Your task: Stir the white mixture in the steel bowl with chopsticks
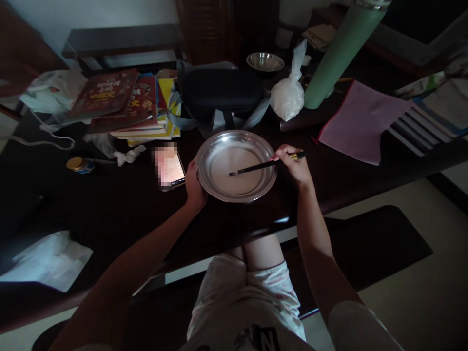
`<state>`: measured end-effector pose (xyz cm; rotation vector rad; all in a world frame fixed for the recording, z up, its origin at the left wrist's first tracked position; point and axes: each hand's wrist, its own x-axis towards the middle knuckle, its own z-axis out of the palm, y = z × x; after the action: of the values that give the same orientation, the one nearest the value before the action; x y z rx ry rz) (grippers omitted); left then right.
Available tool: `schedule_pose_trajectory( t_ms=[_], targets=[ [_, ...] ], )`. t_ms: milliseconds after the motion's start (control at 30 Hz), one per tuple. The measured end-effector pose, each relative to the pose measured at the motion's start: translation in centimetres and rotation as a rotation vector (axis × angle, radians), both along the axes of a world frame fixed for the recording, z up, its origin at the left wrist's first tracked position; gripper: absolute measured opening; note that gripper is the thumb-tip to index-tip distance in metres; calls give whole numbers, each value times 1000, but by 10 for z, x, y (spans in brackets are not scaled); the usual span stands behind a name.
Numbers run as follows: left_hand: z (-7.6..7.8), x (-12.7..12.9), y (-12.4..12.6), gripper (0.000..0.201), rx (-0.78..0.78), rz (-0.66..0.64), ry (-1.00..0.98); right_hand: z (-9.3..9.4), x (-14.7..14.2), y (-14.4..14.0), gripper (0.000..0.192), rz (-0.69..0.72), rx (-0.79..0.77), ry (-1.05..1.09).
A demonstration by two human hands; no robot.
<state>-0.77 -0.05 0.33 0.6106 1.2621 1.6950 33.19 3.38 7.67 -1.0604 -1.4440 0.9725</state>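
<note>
One round shiny metal plate (219, 187) with thin white liquid, left hand (193, 187) gripping its rim, right hand (294, 168) closed on two dark slim chopsticks (256, 167), dark glossy surface (109, 204)

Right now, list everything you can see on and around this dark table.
round steel plate: one, silver, pale liquid inside, table's near edge
dark chopsticks: tips in plate
phone: one, left of plate
book stack: red and yellow, far left
black case: one, behind plate
white powder bag: one, far side
steel bowl: one, far edge
green tube: one, leaning
pink cloth: one, right
left hand: on plate rim
right hand: holding chopsticks
</note>
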Motion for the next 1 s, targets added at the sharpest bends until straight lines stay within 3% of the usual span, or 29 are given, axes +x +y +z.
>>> schedule_pose_trajectory(
  t_ms=[133, 300, 400, 600, 733, 900, 1000],
  targets=[
    [-1, -1, -1, 38, 19, -13, 25, -2, 1, 1, 80, -90, 11, 32],
    [-2, 1, -1, 43, 54, -18, 57, -2, 0, 1, 78, 3, 8, 7],
    [-3, 1, 0, 44, 44, -17, 62, -1, 1, 1, 81, -51, 8, 20],
    [-5, -2, 1, 40, 40, -27, 54, -1, 0, 1, 79, -3, 15, -16],
    [-8, -3, 1, 39, 32, -18, 41, -3, 1, 1, 81, -85, 25, 28],
    [-7, -1, 1, 30, 21, 5, 6, -4, 2, 1, 76, 10, 4, -7],
    [-5, -1, 2, 29, 17, 14, -10, -4, 3, 1, 75, -39, 9, 22]
  ],
)
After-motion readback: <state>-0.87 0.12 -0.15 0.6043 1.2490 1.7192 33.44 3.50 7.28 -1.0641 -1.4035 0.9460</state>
